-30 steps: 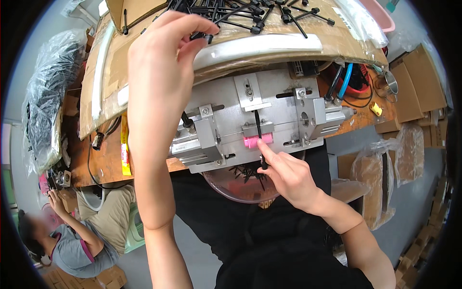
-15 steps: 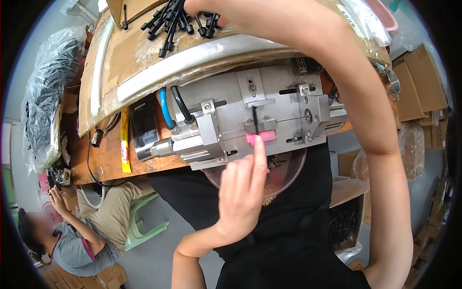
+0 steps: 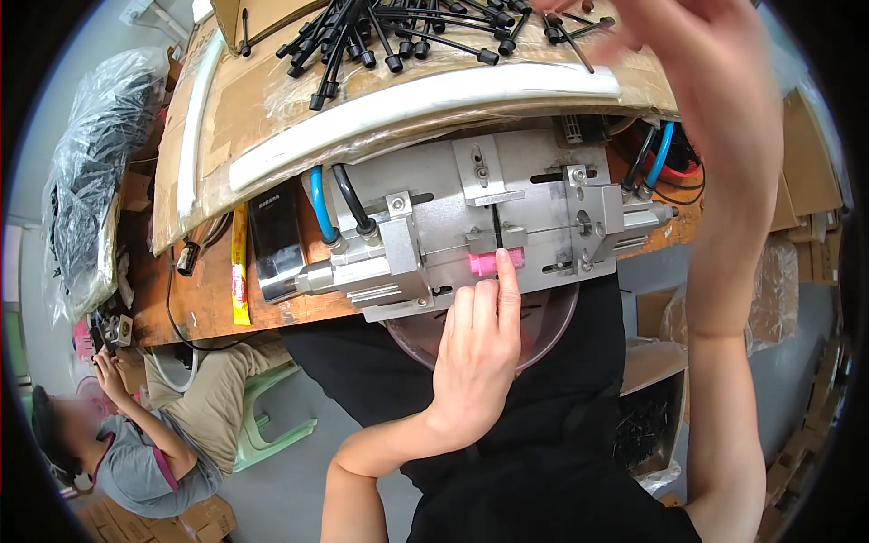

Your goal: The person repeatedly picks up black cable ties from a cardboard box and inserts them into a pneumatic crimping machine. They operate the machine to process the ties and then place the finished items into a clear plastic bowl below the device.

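My left hand (image 3: 477,357) is at the metal fixture (image 3: 534,204), its index finger stretched out and the other fingers loosely bent. That fingertip touches a pink block (image 3: 489,262) at the lower end of a thin black rod (image 3: 497,222), which lies across the middle of the plate. Motion blurs my right hand (image 3: 697,54), raised at the upper right over the cardboard. Its fingers are near several black rods with thick end caps (image 3: 398,36); whether one is between them cannot be made out.
Metal cylinders (image 3: 385,282) with blue and black hoses flank the fixture. A clear bowl (image 3: 543,330) sits beneath its front edge. Left on the wooden bench lie a black box (image 3: 276,235) and a yellow packet (image 3: 240,271). A seated person (image 3: 154,462) works at lower left.
My right hand has moved right and away from the pile of rods, uncovering more of them. My left index finger stays at the pink block as the view shifts slightly.
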Tool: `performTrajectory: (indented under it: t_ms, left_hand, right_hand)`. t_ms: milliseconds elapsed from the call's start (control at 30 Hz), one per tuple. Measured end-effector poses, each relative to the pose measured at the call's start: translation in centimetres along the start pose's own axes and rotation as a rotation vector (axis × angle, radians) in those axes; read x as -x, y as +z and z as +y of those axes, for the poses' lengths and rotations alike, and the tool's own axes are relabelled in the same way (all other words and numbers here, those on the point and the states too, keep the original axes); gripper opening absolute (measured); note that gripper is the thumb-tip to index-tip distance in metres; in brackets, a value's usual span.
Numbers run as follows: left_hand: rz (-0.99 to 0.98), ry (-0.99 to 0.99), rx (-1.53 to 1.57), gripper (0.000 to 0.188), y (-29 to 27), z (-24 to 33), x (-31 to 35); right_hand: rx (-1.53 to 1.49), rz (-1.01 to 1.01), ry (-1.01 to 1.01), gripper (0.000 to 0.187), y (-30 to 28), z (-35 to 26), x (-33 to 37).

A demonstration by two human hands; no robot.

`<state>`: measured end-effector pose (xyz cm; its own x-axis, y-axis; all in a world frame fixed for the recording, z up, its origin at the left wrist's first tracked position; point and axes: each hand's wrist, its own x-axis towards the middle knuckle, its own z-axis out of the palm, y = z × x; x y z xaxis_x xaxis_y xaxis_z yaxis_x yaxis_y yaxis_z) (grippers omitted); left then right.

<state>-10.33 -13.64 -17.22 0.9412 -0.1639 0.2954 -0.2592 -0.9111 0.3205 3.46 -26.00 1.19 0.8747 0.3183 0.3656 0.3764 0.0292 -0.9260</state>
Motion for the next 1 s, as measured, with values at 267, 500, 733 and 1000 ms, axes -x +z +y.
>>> performTrajectory:
  t_ms: [267,500,733,1000]
  left_hand:
    - [0.512,0.158,-0.079,0.022,-6.7,-6.6,-12.9]
    - [0.066,-0.157,0.118,0.019,-10.8,-6.4,-17.4]
    - [0.189,0.101,0.033,0.014,-14.0,-6.1,-16.1]
    - [0.201,-0.038,0.792,0.014,-17.1,-11.5,-16.9]
  right_hand:
    - [0.664,-0.076,-0.367,0.057,2.4,12.2,15.8]
    - [0.686,-0.087,-0.301,0.059,4.6,14.9,17.3]
    - [0.741,-0.127,-0.300,0.053,4.4,15.2,17.2]
    - [0.898,-0.074,-0.543,0.036,1.8,9.4,8.4]
